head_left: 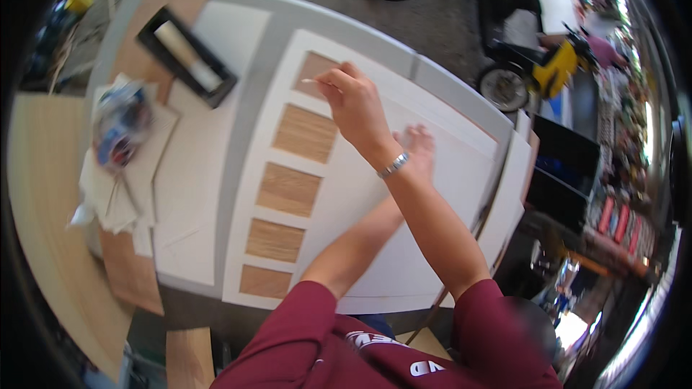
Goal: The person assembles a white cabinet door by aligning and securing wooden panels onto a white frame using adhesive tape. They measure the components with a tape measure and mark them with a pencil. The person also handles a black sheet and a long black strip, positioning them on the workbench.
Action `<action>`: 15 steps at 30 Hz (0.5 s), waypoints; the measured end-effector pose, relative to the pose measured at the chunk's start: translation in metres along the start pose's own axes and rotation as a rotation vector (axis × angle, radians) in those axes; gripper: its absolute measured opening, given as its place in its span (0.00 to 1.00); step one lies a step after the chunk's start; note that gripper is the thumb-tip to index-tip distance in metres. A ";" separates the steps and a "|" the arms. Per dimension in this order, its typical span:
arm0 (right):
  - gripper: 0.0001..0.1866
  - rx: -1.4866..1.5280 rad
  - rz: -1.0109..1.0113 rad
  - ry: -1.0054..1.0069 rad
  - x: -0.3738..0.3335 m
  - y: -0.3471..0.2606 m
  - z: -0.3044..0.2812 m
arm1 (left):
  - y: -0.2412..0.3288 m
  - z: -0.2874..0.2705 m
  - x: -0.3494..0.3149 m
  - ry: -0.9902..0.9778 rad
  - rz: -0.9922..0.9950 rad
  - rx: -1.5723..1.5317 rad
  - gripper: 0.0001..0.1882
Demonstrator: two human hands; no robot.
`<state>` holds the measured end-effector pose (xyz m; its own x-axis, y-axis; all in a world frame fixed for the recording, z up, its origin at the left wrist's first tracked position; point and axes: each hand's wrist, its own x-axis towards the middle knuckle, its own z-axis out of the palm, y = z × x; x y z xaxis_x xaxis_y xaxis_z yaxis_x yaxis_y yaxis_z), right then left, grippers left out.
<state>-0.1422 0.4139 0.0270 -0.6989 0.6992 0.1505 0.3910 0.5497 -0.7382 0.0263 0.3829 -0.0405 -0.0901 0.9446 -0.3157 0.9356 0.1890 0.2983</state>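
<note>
The step in hand seems to be fine handling at the far left of the white panel point(404, 245), which lies on the grey worktop point(254, 90). The right hand point(353, 104) has thumb and fingertips pinched on a small pale sliver point(308, 81), too small to identify, above the farthest brown patch point(310, 68). The left hand point(420, 151) rests on the panel, fingers spread. The next move probably calls for a light, steady pinch and a still panel. The panel looks smooth and matt; its four nearer rectangular patches point(288, 189) show streaky, tan wood grain.
</note>
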 end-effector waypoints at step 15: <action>0.05 0.072 0.681 -0.262 -0.129 0.214 -0.243 | -0.004 -0.044 -0.005 -0.143 0.015 -0.047 0.56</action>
<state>0.1778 0.5524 0.0091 -0.4391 0.7377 -0.5129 0.7557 -0.0055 -0.6549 0.0077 0.3896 -0.0003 -0.0237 0.9000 -0.4352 0.9193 0.1907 0.3442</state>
